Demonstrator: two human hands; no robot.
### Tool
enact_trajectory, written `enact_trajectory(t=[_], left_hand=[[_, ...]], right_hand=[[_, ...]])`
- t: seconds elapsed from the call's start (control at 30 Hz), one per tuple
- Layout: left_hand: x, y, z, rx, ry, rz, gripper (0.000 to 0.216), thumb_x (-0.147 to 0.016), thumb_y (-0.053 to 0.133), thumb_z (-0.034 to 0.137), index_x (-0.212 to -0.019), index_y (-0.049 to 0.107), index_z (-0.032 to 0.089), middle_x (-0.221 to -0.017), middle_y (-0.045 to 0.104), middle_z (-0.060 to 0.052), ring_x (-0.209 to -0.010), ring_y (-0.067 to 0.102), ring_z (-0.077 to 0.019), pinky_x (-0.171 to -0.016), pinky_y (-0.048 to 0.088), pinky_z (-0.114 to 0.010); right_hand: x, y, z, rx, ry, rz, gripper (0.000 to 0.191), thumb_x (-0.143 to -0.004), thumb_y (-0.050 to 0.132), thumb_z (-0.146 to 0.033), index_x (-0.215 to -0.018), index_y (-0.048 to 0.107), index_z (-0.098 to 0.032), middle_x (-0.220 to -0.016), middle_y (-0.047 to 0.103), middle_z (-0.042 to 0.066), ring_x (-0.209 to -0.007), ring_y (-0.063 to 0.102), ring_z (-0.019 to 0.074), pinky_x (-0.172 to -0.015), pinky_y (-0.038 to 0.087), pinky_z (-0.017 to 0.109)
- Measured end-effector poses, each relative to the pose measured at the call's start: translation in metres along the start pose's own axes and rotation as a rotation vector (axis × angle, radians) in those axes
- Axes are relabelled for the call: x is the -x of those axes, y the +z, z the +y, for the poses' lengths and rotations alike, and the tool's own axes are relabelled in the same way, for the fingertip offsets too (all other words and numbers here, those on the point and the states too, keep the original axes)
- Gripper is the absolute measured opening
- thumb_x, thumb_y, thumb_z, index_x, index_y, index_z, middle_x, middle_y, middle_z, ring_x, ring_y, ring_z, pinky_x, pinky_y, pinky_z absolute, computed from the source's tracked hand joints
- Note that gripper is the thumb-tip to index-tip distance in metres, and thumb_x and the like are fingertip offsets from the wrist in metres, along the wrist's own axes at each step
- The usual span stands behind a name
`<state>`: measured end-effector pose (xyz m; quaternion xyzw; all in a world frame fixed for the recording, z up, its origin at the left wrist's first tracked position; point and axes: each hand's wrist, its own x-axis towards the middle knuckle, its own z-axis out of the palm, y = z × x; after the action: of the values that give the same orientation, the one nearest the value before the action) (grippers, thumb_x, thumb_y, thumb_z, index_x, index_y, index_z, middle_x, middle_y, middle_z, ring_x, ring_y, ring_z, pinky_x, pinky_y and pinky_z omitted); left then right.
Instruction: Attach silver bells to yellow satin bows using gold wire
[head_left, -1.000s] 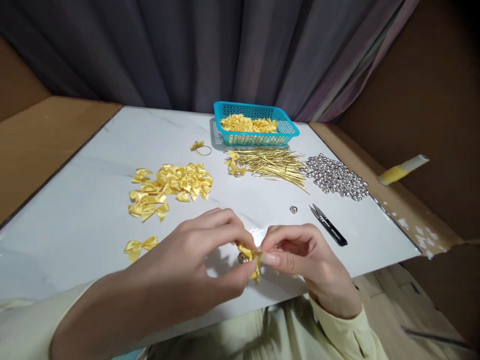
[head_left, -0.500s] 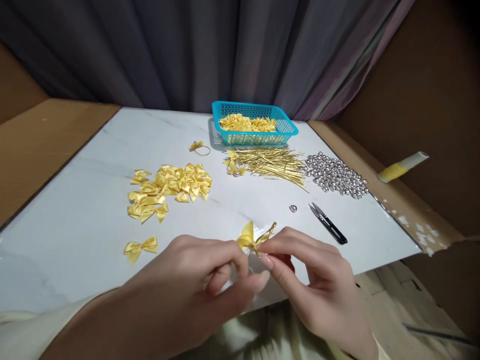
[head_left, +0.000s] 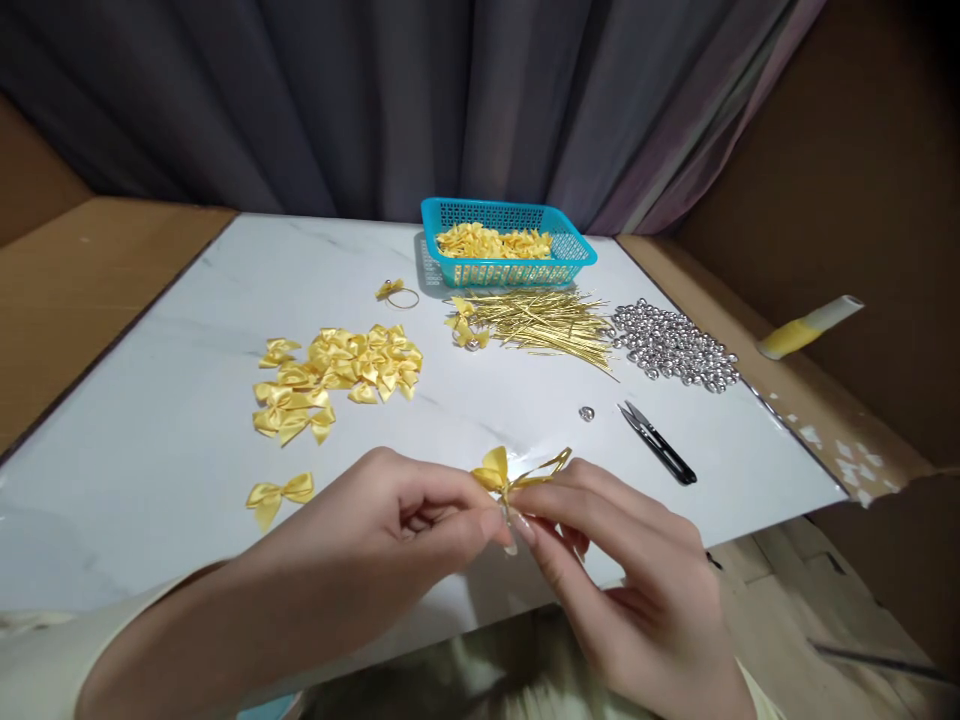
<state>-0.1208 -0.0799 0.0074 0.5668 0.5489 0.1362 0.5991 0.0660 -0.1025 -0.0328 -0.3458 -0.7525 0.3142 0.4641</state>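
Note:
Between my two hands, over the front of the table, is a yellow ribbon bow [head_left: 492,468] with a gold twist tie [head_left: 551,466] at its middle. My right hand [head_left: 630,560] pinches the bow and tie, and the tie's end sticks up past the fingers. My left hand [head_left: 420,530] is closed, thumb and forefinger pinched just below the bow's middle, where a small pale or clear bit shows between the fingertips. My fingers hide part of the bow. A single yellow bow [head_left: 280,495] lies left of my left hand.
Loose yellow bows [head_left: 337,375] are heaped on the left of the white table [head_left: 180,330]. A blue basket [head_left: 517,272] of bows stands at the back, gold twist ties [head_left: 547,325] before it. Silver beads [head_left: 675,345] and black thread snips [head_left: 660,445] lie right.
My left thumb and forefinger have come together into a pinch below the bow; before, they were apart. The tie's end now leans further right. The table things stay put.

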Motion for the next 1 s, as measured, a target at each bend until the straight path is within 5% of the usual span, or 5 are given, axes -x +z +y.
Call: enact_trajectory(t=[0.17, 0.37, 1.0], left_hand=[[0.000, 0.001, 0.000, 0.038, -0.005, -0.042, 0.031, -0.080, 0.057, 0.047, -0.070, 0.066, 0.019, -0.055, 0.027, 0.006, -0.053, 0.022, -0.0113, -0.048, 0.016, -0.025], [0.000, 0.001, 0.002, -0.071, -0.016, 0.012, 0.026, -0.077, 0.053, 0.037, -0.059, 0.055, 0.019, -0.057, 0.027, 0.005, -0.057, 0.026, -0.0118, -0.050, 0.017, -0.026], [0.000, -0.003, 0.005, 0.089, -0.047, -0.095, 0.020, -0.075, 0.057, 0.032, -0.070, 0.067, 0.015, -0.050, 0.030, 0.008, -0.050, 0.022, -0.0079, -0.047, 0.013, -0.023]], right_hand=[[0.002, 0.002, -0.001, 0.091, -0.022, 0.007, 0.035, -0.086, 0.056, -0.001, -0.113, 0.065, -0.022, -0.089, 0.065, 0.006, -0.079, 0.059, 0.0180, -0.070, 0.050, 0.032], [0.002, 0.002, 0.000, 0.086, -0.017, -0.012, 0.034, -0.087, 0.056, -0.002, -0.113, 0.065, -0.021, -0.089, 0.065, 0.006, -0.079, 0.059, 0.0179, -0.071, 0.050, 0.032], [-0.008, -0.009, -0.002, -0.065, 0.173, -0.122, 0.015, -0.090, 0.059, -0.010, -0.092, 0.071, -0.018, -0.077, 0.065, 0.002, -0.067, 0.058, 0.0123, -0.060, 0.046, 0.023]])
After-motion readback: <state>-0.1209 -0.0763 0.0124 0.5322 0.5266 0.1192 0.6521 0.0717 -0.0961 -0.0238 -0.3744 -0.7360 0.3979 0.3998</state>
